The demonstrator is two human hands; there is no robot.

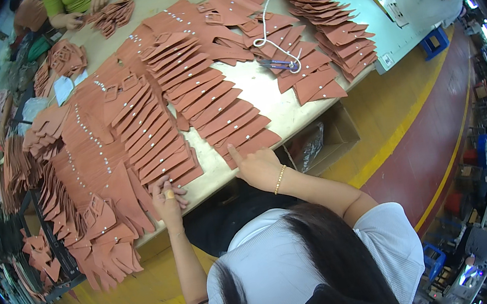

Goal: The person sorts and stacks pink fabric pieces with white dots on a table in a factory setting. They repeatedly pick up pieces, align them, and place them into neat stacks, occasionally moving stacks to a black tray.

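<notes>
Rows of flat reddish-brown cut pieces with small white stickers cover the table; whether they are fabric or leather I cannot tell. My right hand (259,167) is at the table's front edge, its index finger stretched onto the nearest piece of the middle overlapping row (206,99). To its left, my left hand (167,201) has its fingers apart beside the near end of another overlapping row (153,135). Something yellowish is wrapped round one of its fingers. Neither hand visibly grips a piece.
Purple-handled snips (280,65) on a white cord (265,28) lie to the right of the middle row. More stacked pieces (331,26) stand at far right, beside a pale green board (361,22). Across the table, another person in a green top (70,2) handles pieces. A carton (329,135) sits below the edge.
</notes>
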